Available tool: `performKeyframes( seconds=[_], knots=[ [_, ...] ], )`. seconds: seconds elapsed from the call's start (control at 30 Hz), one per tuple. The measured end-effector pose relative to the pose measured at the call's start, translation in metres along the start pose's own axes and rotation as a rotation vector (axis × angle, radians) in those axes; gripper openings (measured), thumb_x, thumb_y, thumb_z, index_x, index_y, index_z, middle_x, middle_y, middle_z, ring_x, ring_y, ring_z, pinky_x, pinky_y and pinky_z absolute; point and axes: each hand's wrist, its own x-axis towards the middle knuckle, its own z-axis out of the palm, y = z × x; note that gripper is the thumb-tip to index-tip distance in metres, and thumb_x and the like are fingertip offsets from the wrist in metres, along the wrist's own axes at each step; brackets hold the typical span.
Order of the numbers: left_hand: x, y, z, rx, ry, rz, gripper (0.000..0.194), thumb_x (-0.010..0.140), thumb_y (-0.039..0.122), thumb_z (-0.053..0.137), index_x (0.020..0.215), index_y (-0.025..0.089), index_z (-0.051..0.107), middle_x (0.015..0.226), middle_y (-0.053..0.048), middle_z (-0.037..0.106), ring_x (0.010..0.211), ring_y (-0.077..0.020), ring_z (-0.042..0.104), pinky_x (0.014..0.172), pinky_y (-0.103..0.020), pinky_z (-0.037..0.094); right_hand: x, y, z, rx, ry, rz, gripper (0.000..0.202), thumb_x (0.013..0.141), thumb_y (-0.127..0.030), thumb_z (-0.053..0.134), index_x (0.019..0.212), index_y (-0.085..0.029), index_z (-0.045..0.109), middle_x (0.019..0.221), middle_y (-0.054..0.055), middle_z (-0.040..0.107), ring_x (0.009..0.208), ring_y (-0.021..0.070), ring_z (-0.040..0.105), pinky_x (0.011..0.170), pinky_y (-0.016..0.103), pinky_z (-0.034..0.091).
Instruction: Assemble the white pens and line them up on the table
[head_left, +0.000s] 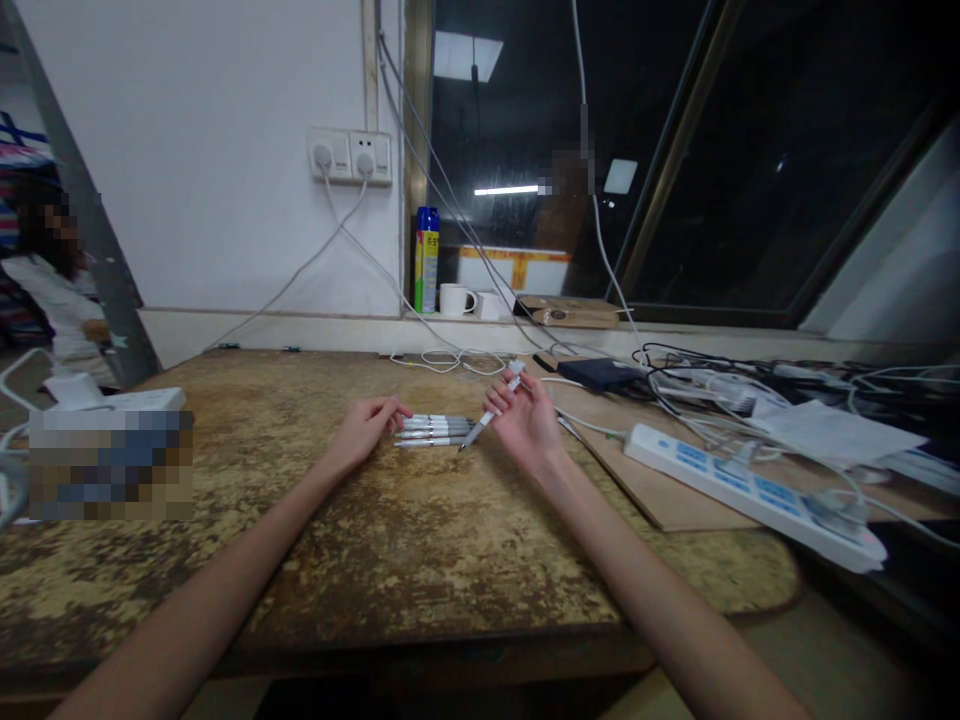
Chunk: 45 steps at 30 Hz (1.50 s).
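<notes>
Several white and grey pens (435, 431) lie side by side on the worn wooden table (420, 560), pointing left to right. My left hand (366, 432) rests at their left ends, fingers loosely bent, with fingertips at the upper pens; whether they touch is hard to tell. In my right hand (529, 420), turned palm up, is another white and grey pen (481, 425). The fingers are curled round its upper part. It slants down to the left, its dark tip close to the right ends of the row.
To the right, a white power strip (750, 495) lies across a brown board (667, 500) beside tangled cables and a dark flat box (600, 374). A spray can (427, 260) and white mug (454, 299) stand on the windowsill. A person (52, 270) is at far left.
</notes>
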Motion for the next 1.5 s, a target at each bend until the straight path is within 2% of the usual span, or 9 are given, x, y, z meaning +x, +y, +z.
performKeyframes(
  seconds=[0.17,0.3,0.4,0.57,0.77,1.07,1.23,1.4,1.5],
  knots=[
    [-0.002,0.002,-0.002,0.081,0.012,0.054,0.055,0.097,0.054,0.044,0.089,0.013,0.079,0.073,-0.006,0.07,0.072,-0.021,0.063,0.071,-0.028,0.044,0.001,-0.002,0.001,0.055,0.02,-0.002,0.023,0.099,-0.03,0.04,0.081,-0.023,0.052,0.066,-0.004,0.02,0.054,0.0151,0.027,0.052,0.024,0.037],
    [0.0,-0.002,-0.003,0.099,0.02,0.049,0.056,0.097,0.055,0.043,0.091,0.012,0.078,0.074,-0.006,0.071,0.073,-0.0218,0.064,0.071,-0.028,0.044,0.002,-0.002,0.001,0.042,0.048,0.007,0.021,0.098,-0.031,0.042,0.082,-0.023,0.053,0.064,-0.005,0.024,0.053,0.0149,0.028,0.053,0.024,0.039],
    [0.001,-0.005,-0.003,0.116,0.024,0.042,0.057,0.097,0.054,0.041,0.091,0.012,0.078,0.073,-0.006,0.071,0.072,-0.0218,0.064,0.07,-0.029,0.044,0.002,-0.002,0.001,0.108,0.027,0.018,0.02,0.097,-0.028,0.045,0.08,-0.022,0.053,0.063,-0.005,0.024,0.052,0.0132,0.028,0.052,0.022,0.038],
    [0.001,-0.006,-0.002,0.148,0.022,0.056,0.056,0.098,0.053,0.04,0.092,0.012,0.078,0.074,-0.006,0.071,0.071,-0.0211,0.063,0.068,-0.028,0.043,0.001,-0.003,0.001,0.21,0.006,0.024,0.024,0.1,-0.033,0.044,0.082,-0.021,0.056,0.062,-0.005,0.03,0.053,0.012,0.032,0.053,0.021,0.039],
    [-0.001,-0.002,-0.002,0.167,0.023,0.046,0.056,0.098,0.053,0.041,0.092,0.012,0.078,0.076,-0.007,0.071,0.073,-0.0217,0.064,0.071,-0.029,0.044,0.003,-0.003,0.002,0.207,0.038,-0.004,0.027,0.101,-0.025,0.039,0.083,-0.019,0.058,0.062,-0.005,0.027,0.052,0.0112,0.032,0.051,0.02,0.037],
    [-0.002,0.0,-0.002,0.166,0.011,0.036,0.056,0.098,0.053,0.041,0.093,0.012,0.078,0.075,-0.006,0.07,0.073,-0.0216,0.063,0.071,-0.029,0.043,0.002,-0.004,0.003,0.187,0.046,0.0,0.026,0.1,-0.024,0.039,0.083,-0.019,0.059,0.062,-0.005,0.027,0.053,0.0117,0.03,0.051,0.02,0.037],
    [-0.002,-0.001,-0.001,0.161,0.01,0.043,0.056,0.098,0.052,0.04,0.092,0.012,0.079,0.075,-0.006,0.07,0.073,-0.0218,0.063,0.071,-0.03,0.043,0.002,-0.005,0.002,0.206,0.04,-0.01,0.029,0.102,-0.032,0.041,0.084,-0.019,0.059,0.063,-0.005,0.028,0.053,0.0116,0.032,0.052,0.02,0.038],
    [-0.003,0.003,0.0,0.176,0.0,0.037,0.055,0.098,0.051,0.04,0.092,0.012,0.079,0.075,-0.006,0.07,0.073,-0.0218,0.062,0.071,-0.03,0.043,0.001,-0.006,0.004,0.2,0.012,-0.016,0.027,0.1,-0.024,0.039,0.081,-0.019,0.057,0.063,-0.005,0.028,0.053,0.0113,0.031,0.052,0.02,0.038],
    [-0.003,0.004,0.0,0.173,-0.008,0.029,0.055,0.098,0.05,0.04,0.093,0.011,0.079,0.075,-0.006,0.07,0.073,-0.0218,0.062,0.07,-0.03,0.042,0.001,-0.006,0.005,0.2,0.01,-0.025,0.027,0.101,-0.024,0.038,0.081,-0.019,0.057,0.063,-0.005,0.028,0.053,0.0114,0.031,0.052,0.02,0.038]
  ],
)
